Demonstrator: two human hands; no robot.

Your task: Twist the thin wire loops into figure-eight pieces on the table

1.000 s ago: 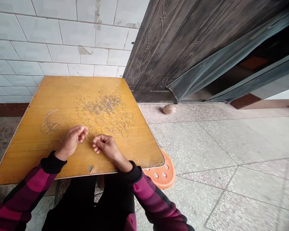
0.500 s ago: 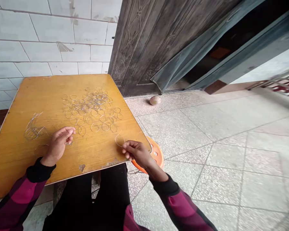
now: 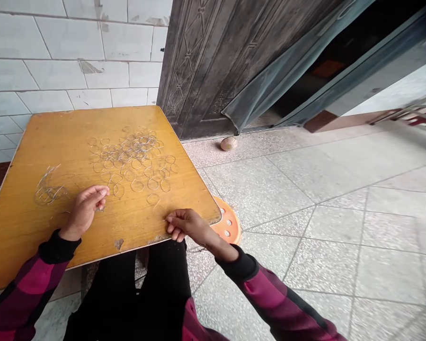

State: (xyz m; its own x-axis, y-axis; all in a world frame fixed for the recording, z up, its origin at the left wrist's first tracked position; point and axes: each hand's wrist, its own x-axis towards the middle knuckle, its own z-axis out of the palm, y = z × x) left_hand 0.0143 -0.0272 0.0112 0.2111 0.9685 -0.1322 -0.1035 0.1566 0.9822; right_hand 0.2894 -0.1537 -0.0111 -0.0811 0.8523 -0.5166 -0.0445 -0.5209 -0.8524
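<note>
My left hand (image 3: 85, 208) hovers over the tabletop with thumb and fingers pinched together; what lies between them, if anything, is too fine to make out. Just beyond its fingertips lies the edge of a spread of thin wire loops (image 3: 137, 149). My right hand (image 3: 184, 225), also pinched, is by the table's near right edge. Off its fingertips is a single wire loop (image 3: 153, 199), whose thin tail runs toward the fingers. Left of my left hand rests a bundle of curved wire pieces (image 3: 49, 192). A faint wire arc (image 3: 58, 217) shows beside my left wrist.
The yellow wooden table (image 3: 67, 137) stands against a white tiled wall (image 3: 69, 42). An orange stool (image 3: 229, 222) sits under its right corner. A dark carved door (image 3: 199, 71) and a blue-grey curtain (image 3: 266, 90) are behind. A ball-like object (image 3: 228, 144) lies on the floor.
My right hand has moved left along the near table edge, and the wire loop by its fingers has shifted left too. My left hand has stayed almost still. The view has turned slightly.
</note>
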